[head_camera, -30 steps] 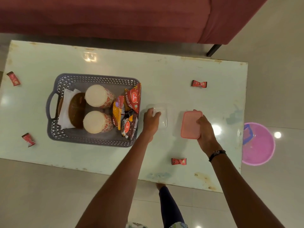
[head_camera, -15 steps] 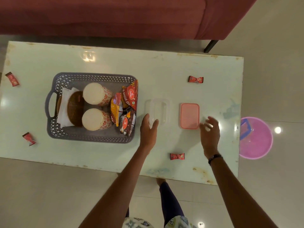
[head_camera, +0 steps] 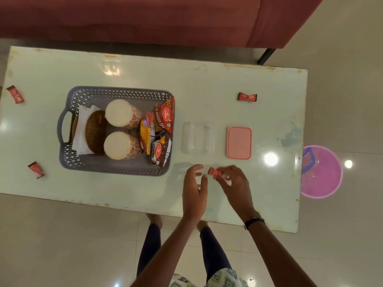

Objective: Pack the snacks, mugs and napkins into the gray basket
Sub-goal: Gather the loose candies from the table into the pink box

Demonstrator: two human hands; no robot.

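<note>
The right hand is pinching a small red candy just beside the gray basket; the left hand is hovering, fingers apart. Better carrying it low, dropping it beside the snack packets.

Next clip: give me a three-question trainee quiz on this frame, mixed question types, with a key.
1. True or false: the right hand holds a small red candy.
2. How many wrapped candies lie loose on the table, not held? A) two B) three C) five
3. Fill in: the pink lid lies beside the clear ___, not on it.

Key
1. True; the left hand beside it is open and holds nothing.
2. B: two left of the gray basket, one at the far right.
3. container
</note>
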